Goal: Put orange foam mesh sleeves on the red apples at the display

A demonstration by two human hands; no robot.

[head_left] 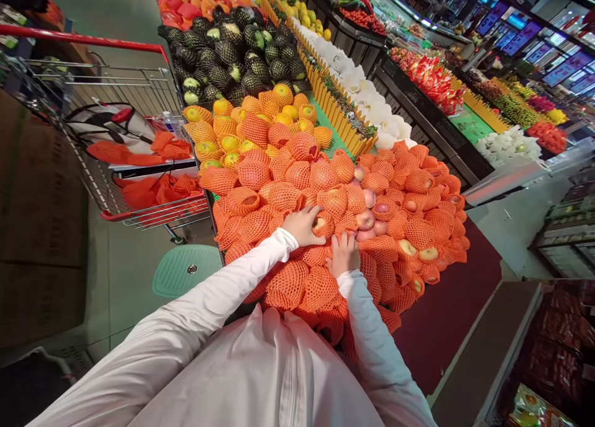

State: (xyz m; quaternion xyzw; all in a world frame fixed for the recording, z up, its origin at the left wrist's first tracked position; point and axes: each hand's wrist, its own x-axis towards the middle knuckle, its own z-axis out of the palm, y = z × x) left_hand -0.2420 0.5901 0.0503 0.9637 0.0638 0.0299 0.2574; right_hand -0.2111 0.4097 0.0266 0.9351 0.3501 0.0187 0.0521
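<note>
At frame centre, left hand (pixel 302 226), grip apart, straddles apple (pixel 322 225), likely adjusting it; right hand (pixel 344 255) against net (pixel 344 222), grip unclear; next calls for light touch.

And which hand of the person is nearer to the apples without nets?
The right hand: it is just beside those bare apples, at their lower left in the view. The left hand is farther left, at an orange-netted apple.
</note>
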